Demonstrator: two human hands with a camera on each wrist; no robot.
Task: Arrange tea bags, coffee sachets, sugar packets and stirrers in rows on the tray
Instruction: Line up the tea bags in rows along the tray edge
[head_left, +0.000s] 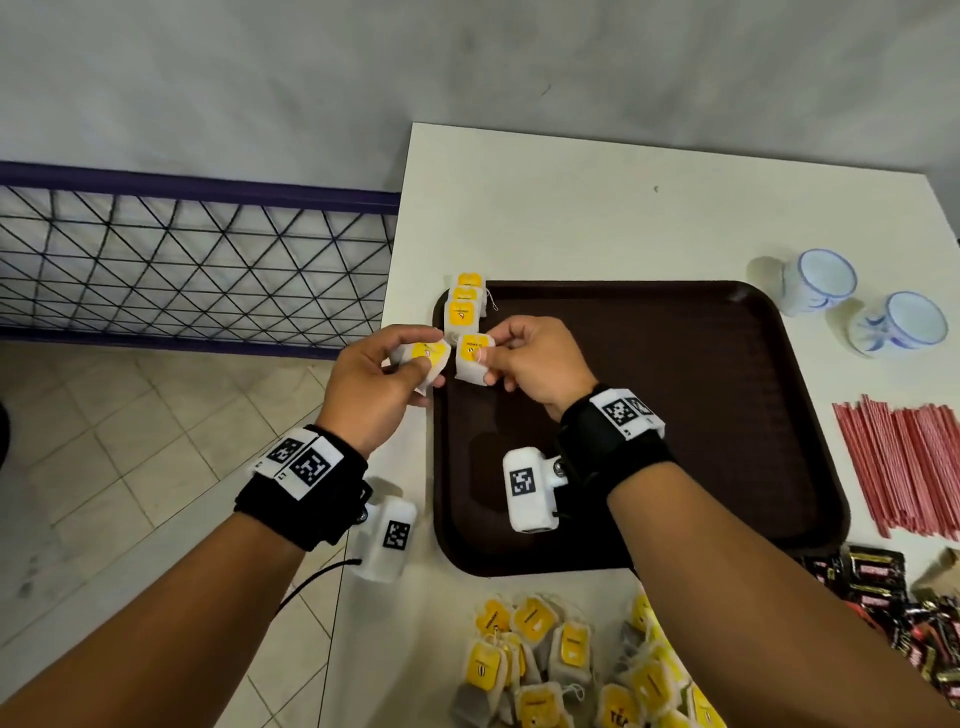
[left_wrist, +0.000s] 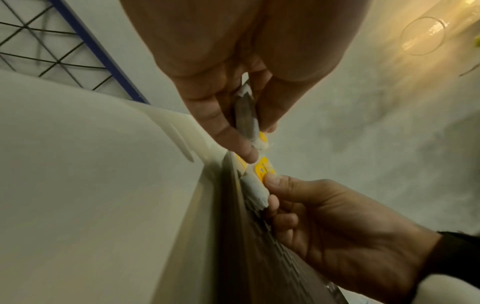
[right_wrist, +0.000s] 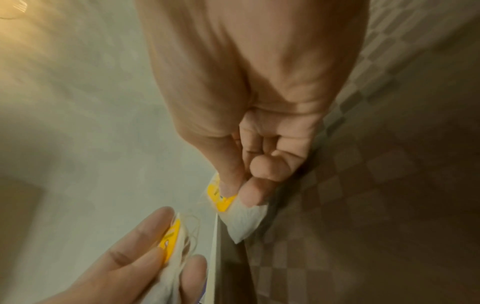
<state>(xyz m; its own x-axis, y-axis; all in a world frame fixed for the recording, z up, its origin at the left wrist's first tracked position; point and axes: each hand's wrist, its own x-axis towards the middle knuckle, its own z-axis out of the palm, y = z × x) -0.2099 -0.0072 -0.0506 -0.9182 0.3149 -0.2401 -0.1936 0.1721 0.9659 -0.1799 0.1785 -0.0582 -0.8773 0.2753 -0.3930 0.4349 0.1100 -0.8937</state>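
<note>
A dark brown tray (head_left: 675, 415) lies on the white table (head_left: 571, 208). Three yellow-tagged tea bags (head_left: 464, 304) overlap in a short column at its far left corner. My left hand (head_left: 384, 371) pinches one tea bag (head_left: 427, 358) just off the tray's left edge; the same tea bag (left_wrist: 246, 117) shows between thumb and fingers. My right hand (head_left: 519, 358) pinches another tea bag (head_left: 472, 358) above the tray, below that column. In the right wrist view that tea bag (right_wrist: 233, 214) hangs from thumb and forefinger.
A heap of loose tea bags (head_left: 571, 660) lies near the table's front edge. Red stirrers (head_left: 904, 462) lie right of the tray, dark sachets (head_left: 893, 597) below them. Two blue-and-white cups (head_left: 857, 306) stand at the back right. A wire rack (head_left: 182, 260) stands left of the table.
</note>
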